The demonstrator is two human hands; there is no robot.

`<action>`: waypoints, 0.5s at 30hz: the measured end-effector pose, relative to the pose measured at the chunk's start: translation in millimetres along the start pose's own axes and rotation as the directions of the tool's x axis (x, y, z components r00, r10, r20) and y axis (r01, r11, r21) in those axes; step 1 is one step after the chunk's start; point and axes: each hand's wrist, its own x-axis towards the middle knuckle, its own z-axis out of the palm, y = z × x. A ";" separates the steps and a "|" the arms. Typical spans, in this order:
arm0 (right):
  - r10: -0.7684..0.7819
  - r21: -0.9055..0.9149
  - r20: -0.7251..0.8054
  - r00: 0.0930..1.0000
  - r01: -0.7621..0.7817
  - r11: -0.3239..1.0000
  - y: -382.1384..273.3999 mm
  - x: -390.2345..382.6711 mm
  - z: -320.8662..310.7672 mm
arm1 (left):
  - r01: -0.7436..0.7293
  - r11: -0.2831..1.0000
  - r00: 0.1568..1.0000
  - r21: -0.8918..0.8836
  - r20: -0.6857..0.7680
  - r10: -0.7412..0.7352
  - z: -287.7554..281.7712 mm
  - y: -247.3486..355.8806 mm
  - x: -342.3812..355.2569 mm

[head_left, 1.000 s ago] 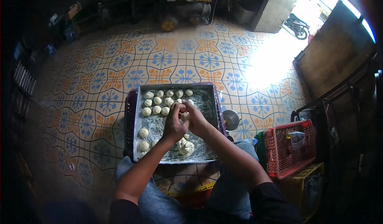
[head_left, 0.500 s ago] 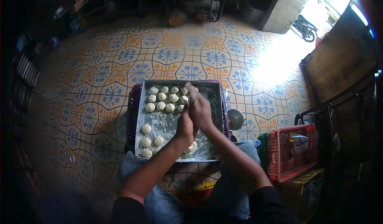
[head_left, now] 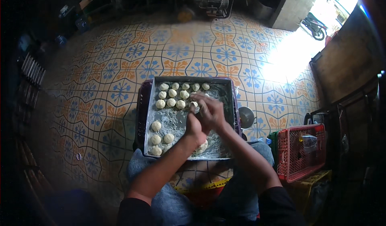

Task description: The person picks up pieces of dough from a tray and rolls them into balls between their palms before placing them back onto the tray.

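Note:
A shallow square metal tray (head_left: 149,117), dusted with flour, rests in front of my knees. Round dough balls (head_left: 171,102) stand in rows at its far side, and several more (head_left: 156,139) sit at the near left. Over the tray's middle right, my left hand (head_left: 194,125) and my right hand (head_left: 212,111) come together, palms facing. A pale dough ball (head_left: 194,105) shows between their fingers, partly covered. The fingers of my right hand are curled and slightly blurred. Below my wrists lies a bigger lump of dough (head_left: 202,146), half hidden by my left wrist.
The tray stands on a dark purple crate (head_left: 142,113). Right of it is a round metal bowl (head_left: 246,117), then a red plastic crate (head_left: 283,155) holding a clear container. A generator (head_left: 211,3) stands at the back. Patterned tiles (head_left: 124,69) cover the floor.
My hands were pressed flat together, fingers pointing away; now they have parted somewhat, with the right fingers curled over. The whole view has shifted, so the tray appears farther right.

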 end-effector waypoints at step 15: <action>-0.305 -0.187 -0.045 0.951 0.292 0.938 -15.3 9.5 -13.3 | 0.031 0.998 0.995 0.055 0.090 -0.036 8.9 31.9 -14.2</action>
